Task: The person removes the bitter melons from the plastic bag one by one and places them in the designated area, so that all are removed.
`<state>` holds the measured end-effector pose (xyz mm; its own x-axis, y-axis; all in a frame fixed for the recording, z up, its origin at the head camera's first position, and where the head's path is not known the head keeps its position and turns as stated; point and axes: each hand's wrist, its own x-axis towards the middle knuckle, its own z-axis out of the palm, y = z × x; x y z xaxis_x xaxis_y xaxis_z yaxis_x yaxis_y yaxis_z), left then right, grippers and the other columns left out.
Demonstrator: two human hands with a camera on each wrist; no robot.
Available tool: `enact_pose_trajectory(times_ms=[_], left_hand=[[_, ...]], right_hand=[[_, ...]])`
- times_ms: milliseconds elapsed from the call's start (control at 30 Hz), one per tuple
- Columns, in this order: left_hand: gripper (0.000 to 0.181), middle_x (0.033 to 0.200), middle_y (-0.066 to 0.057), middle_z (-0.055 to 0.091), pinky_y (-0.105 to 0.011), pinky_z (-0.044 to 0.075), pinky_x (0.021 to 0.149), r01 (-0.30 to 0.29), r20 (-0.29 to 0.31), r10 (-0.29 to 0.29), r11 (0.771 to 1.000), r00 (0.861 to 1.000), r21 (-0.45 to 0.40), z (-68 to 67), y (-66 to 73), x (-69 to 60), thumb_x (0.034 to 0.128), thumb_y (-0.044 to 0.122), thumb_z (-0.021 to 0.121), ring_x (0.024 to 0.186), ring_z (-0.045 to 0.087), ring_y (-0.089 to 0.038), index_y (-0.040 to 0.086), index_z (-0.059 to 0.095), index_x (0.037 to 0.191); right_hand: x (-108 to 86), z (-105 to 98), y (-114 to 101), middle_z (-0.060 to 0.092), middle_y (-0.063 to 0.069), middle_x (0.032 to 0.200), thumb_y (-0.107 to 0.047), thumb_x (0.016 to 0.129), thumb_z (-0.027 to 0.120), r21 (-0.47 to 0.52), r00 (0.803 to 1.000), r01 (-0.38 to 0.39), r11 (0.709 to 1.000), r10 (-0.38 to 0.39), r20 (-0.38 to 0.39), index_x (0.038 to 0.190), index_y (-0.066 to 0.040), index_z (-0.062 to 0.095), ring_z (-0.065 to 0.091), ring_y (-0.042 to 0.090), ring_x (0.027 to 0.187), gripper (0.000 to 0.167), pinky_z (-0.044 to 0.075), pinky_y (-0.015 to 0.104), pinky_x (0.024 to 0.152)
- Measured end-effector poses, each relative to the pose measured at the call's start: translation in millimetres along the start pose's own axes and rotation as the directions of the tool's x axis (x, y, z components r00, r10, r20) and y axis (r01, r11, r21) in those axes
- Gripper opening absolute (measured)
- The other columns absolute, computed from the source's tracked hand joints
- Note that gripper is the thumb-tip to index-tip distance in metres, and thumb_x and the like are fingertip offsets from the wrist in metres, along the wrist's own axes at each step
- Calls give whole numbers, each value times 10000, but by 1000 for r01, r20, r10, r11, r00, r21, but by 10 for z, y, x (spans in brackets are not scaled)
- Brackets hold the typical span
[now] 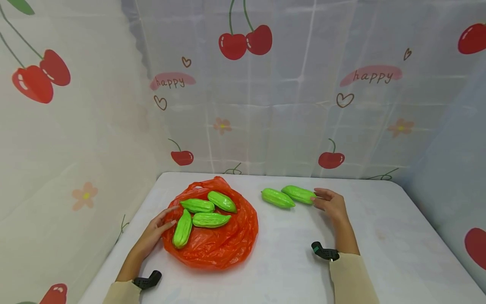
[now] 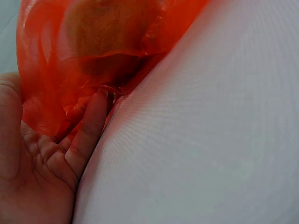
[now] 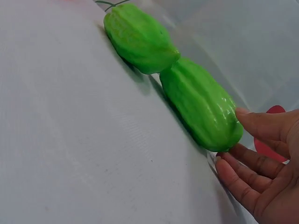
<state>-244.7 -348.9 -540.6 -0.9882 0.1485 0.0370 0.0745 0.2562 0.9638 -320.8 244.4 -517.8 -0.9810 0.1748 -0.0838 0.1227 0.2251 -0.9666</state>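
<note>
An orange-red plastic bag point(image 1: 231, 249) lies spread on the white table, with several green ridged gourds point(image 1: 211, 220) on top. My left hand point(image 1: 153, 232) touches the bag's left edge, fingers extended; in the left wrist view, fingers point(image 2: 91, 123) rest against the crumpled plastic point(image 2: 42, 93), some partly behind it. Two more gourds lie end to side, right of the bag. My right hand point(image 1: 333, 206) is at the right end of the farther gourd point(image 1: 298, 194). In the right wrist view, the thumb touches that gourd point(image 3: 201, 107), and the loosely bent fingers lie by its tip.
The other loose gourd point(image 1: 278, 198) lies just left of the one by my right hand. A cherry-patterned sheet point(image 1: 265, 126) hangs behind the table point(image 1: 395, 236) and along both sides. Black wrist devices point(image 1: 325, 251) sit at both wrists.
</note>
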Motion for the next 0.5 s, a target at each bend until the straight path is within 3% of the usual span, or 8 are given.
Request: enact_pose_trajectory(times_ms=[500], left_hand=[[532, 1649, -130, 247, -665, 119, 1184, -2, 3, 2, 1000, 1000, -3, 0, 17, 1, 1034, 229, 592, 1528, 122, -370, 111, 430, 1527]], right_hand=[[-105, -32, -248, 614, 188, 1376, -174, 972, 700, -76, 996, 63, 995, -68, -61, 1390, -22, 591, 611, 305, 1207, 458, 563, 198, 824]])
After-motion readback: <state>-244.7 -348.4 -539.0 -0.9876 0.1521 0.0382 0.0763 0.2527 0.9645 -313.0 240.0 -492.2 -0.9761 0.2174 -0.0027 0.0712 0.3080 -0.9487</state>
